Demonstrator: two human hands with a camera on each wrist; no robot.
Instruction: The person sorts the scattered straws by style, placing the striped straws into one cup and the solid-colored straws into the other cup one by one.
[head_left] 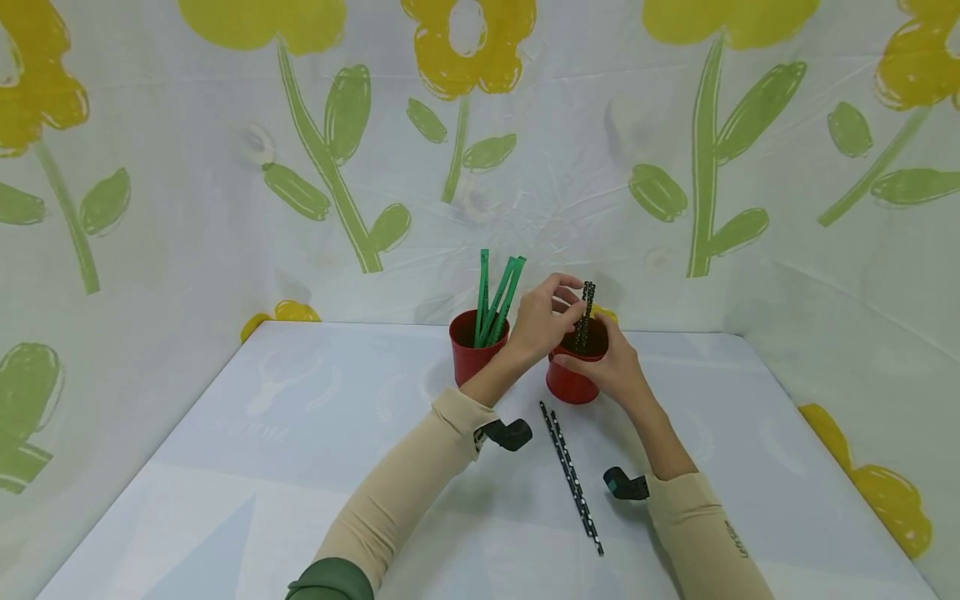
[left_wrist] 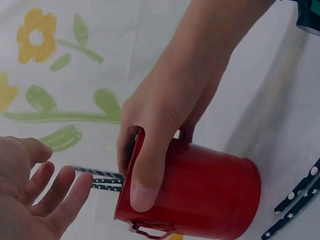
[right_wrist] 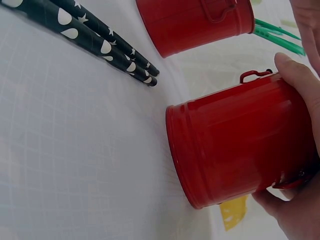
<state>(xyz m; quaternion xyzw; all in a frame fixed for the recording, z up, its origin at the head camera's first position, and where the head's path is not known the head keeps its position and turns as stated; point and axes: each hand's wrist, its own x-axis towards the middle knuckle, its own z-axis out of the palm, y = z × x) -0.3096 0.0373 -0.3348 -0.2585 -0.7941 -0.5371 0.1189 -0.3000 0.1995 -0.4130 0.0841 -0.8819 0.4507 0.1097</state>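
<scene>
My right hand (head_left: 621, 365) grips a small red metal bucket (head_left: 573, 387) at its rim, thumb on the near side. Black paper straws with white patterns (head_left: 587, 304) stand up out of that bucket. Close beside their tops is my left hand (head_left: 543, 323); in the left wrist view its fingers (left_wrist: 62, 192) are loosely spread and hold nothing. Two more black straws (head_left: 572, 477), one with white spots and one with stars, lie side by side on the table in front of the bucket.
A second red bucket (head_left: 468, 360) with several green straws (head_left: 495, 304) stands to the left, partly behind my left forearm. The white table (head_left: 300, 467) ends at the back against a flower-printed curtain (head_left: 555, 167). A black wrist camera (head_left: 510, 434) juts from the left sleeve.
</scene>
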